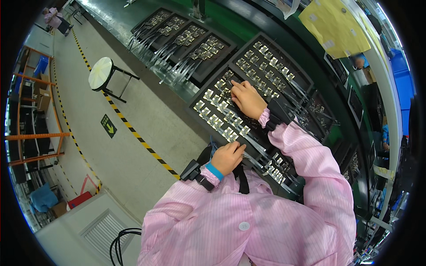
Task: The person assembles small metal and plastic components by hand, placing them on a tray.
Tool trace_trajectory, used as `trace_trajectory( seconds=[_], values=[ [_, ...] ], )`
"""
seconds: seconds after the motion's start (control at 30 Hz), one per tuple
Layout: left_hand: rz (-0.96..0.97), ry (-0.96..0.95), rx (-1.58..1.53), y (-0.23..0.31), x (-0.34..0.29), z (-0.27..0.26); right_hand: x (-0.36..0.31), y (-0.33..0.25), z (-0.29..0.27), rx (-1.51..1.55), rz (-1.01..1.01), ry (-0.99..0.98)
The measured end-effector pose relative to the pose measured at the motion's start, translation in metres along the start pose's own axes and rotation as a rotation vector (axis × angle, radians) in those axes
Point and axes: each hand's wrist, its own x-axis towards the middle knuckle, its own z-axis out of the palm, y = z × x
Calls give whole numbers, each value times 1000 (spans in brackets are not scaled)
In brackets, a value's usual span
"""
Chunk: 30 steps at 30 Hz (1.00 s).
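My right hand (249, 101) reaches over a black foam tray (195, 106), its fingers bent and drawn together among small metallic parts. What lies between its fingertips is too small to make out. My left hand (226, 158), with a blue wristband (214, 172), rests at the tray's near edge, fingers slightly apart and nothing visible in them. Rows of small silver-and-gold electronic modules (216, 120) with flat grey cables (255, 145) fill the tray. Both wrists carry black strapped devices, and pink striped sleeves cover my arms.
Farther along the green bench, another black tray (211, 66) holds similar modules with cables hanging over its side. A third tray (290, 62) lies to the right. A round stool (101, 74) stands on the floor at left, near yellow-black tape (137, 137). A yellow sheet (335, 29) hangs upper right.
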Motion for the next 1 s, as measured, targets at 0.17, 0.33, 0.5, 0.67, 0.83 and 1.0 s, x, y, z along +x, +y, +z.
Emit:
trace_trajectory(
  seconds=[0.17,0.33,0.5,0.67,0.83,1.0],
  values=[
    [1,-1,2,-1,-1,1,-2,0,-2,-43,0,-17],
    [3,-11,-1,-1,-1,3,-4,5,-3,-78,-8,-10],
    [9,56,11,1,2,1,-11,11,-7,-59,-9,-26],
    [4,58,6,0,1,1,-9,6,-18,21,58,45],
    [6,57,13,2,2,-1,-5,18,-17,241,317,73],
    [-2,51,9,1,1,1,1,30,-3,352,438,25]
  ],
)
